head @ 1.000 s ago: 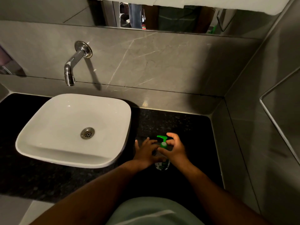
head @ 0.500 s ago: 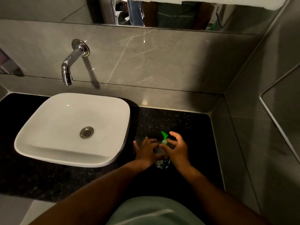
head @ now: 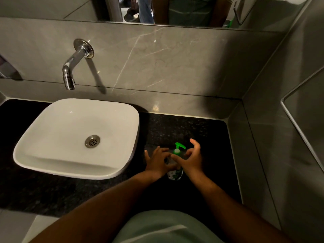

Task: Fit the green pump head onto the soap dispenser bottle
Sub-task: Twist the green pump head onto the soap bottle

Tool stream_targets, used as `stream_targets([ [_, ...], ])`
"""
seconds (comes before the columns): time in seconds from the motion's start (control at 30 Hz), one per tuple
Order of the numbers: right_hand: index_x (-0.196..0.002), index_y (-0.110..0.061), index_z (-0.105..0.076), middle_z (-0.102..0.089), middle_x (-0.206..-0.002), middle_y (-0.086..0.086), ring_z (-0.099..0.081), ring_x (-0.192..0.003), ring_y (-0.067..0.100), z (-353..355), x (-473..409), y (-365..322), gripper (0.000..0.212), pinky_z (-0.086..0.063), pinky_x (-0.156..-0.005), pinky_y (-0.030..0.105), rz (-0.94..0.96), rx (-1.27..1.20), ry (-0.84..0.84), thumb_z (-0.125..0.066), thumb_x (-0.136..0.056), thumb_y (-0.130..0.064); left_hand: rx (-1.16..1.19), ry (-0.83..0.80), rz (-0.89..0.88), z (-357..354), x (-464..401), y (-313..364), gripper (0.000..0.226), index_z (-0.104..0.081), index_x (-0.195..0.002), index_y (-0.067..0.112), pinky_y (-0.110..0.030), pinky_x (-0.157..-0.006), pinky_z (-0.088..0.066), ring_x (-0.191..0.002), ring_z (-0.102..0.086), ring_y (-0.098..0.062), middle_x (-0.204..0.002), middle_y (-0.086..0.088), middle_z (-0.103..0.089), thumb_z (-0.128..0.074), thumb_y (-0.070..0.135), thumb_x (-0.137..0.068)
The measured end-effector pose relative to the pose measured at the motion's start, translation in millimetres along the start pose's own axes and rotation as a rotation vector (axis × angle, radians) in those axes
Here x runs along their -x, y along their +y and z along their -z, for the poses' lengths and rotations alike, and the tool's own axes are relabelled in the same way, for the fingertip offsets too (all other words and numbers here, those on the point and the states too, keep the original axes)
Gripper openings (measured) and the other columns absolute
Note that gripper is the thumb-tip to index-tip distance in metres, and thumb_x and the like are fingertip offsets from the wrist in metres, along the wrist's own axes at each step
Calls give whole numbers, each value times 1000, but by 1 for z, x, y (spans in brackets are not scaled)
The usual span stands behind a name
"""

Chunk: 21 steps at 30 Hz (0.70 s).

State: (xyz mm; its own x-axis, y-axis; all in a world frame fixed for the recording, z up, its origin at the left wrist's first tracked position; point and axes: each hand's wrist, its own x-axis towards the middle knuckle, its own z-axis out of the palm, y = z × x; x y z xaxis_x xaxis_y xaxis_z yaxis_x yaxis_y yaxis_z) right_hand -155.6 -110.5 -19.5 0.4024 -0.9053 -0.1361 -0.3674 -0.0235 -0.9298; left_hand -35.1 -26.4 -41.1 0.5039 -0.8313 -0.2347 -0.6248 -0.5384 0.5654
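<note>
**Q:** Where is the soap dispenser bottle, and how is it oriented?

**A:** The soap dispenser bottle (head: 174, 173) stands upright on the black countertop (head: 201, 130), to the right of the white basin (head: 52, 120), in the nearer half of the counter. Its long axis is vertical. The green pump head (head: 179, 147) sits at the top of the bottle; its spout points to the right and away from the person, toward the far right corner.

**Q:** State of the hands?

**A:** The left hand (head: 157, 162) wraps the bottle body from the left, fingers curled round it. The right hand (head: 192, 159) is at the collar below the pump head, thumb and curled fingers closing around the neck, index finger raised clear. Whether the right fingers actually press the collar cannot be determined.

**Q:** What surrounds the bottle?

**A:** The basin rim lies near the left hand. A chrome wall tap (head: 71, 67) projects over the basin, well apart from the bottle. The grey side wall (head: 263, 155) bounds the counter on the right.

**Q:** Open room?

**A:** Bare counter extends behind the bottle to the back wall and to its right up to the side wall. The front counter edge lies below the forearms.
</note>
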Motion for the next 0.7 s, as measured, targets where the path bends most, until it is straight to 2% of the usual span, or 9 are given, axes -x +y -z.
stream_targets([
  [0.07, -141, -21, -28, -54, -98, 0, -54, -87, 8, -4, 2, 0, 104, -41, -73, 14, 25, 11, 3, -89, -57, -29, 9, 3, 11, 0, -1, -1, 61, -63, -112, 37, -60, -106, 16, -143, -16, -16, -140, 11, -46, -64, 69, -59],
  [0.17, -146, -19, -20, -53, -132, 11, -52, -118, 11, -9, 2, 3, 89, -43, -93, 16, 26, -156, -117, -75, -77, -14, 23, 15, -3, 0, -1, -5, 66, -63, -111, 41, -59, -105, 18, -143, -15, -15, -138, 13, -46, -63, 74, -54],
  [0.27, -142, -25, -31, -69, -101, -1, -65, -94, 2, -7, -1, 3, 83, -47, -84, 10, 17, -131, -109, -78, -73, -16, 35, 19, -20, -1, 3, -3, 75, -62, -112, 42, -58, -105, 17, -142, -15, -15, -137, 13, -46, -54, 80, -48],
  [0.33, -132, -26, -40, -59, -84, -7, -59, -75, 3, -6, -2, 0, 87, -42, -68, 3, 25, -47, -15, -88, -59, -28, 39, 17, -21, -1, 4, 0, 67, -63, -111, 40, -59, -106, 17, -143, -16, -16, -138, 11, -47, -58, 75, -53],
  [0.43, -135, -25, -37, -56, -103, -4, -57, -89, 6, -8, 0, -3, 92, -39, -69, 3, 35, -27, -52, -87, -58, -35, 32, 16, 4, -1, 3, 1, 61, -62, -113, 37, -59, -107, 16, -143, -16, -16, -140, 11, -46, -67, 66, -60],
  [0.5, -142, -24, -29, -54, -121, -3, -54, -111, 5, -7, 0, 1, 87, -40, -79, 1, 38, -109, -141, -80, -71, -22, 21, 11, 23, 1, 3, -1, 64, -62, -114, 38, -60, -107, 15, -143, -16, -15, -140, 12, -45, -68, 68, -58],
  [0.53, -144, -22, -28, -57, -119, -3, -54, -114, 3, -5, 0, 2, 83, -40, -83, 1, 35, -127, -158, -76, -76, -17, 14, 8, 25, 1, 3, -2, 65, -62, -114, 39, -60, -107, 14, -142, -15, -15, -140, 13, -45, -67, 70, -57],
  [0.6, -141, -20, -34, -67, -103, -3, -58, -106, -5, -1, -2, 3, 77, -42, -85, 4, 22, -114, -143, -75, -77, -14, 12, 2, 21, 2, 4, -1, 68, -62, -115, 40, -60, -106, 15, -142, -14, -14, -141, 13, -44, -66, 73, -56],
  [0.7, -128, -25, -44, -68, -85, -9, -64, -80, -11, -2, -5, -1, 74, -45, -68, 2, -4, -118, -108, -83, -66, -15, 28, 0, 14, 2, 3, -2, 66, -62, -114, 40, -59, -107, 16, -143, -10, -15, -143, 11, -41, -67, 72, -57],
])
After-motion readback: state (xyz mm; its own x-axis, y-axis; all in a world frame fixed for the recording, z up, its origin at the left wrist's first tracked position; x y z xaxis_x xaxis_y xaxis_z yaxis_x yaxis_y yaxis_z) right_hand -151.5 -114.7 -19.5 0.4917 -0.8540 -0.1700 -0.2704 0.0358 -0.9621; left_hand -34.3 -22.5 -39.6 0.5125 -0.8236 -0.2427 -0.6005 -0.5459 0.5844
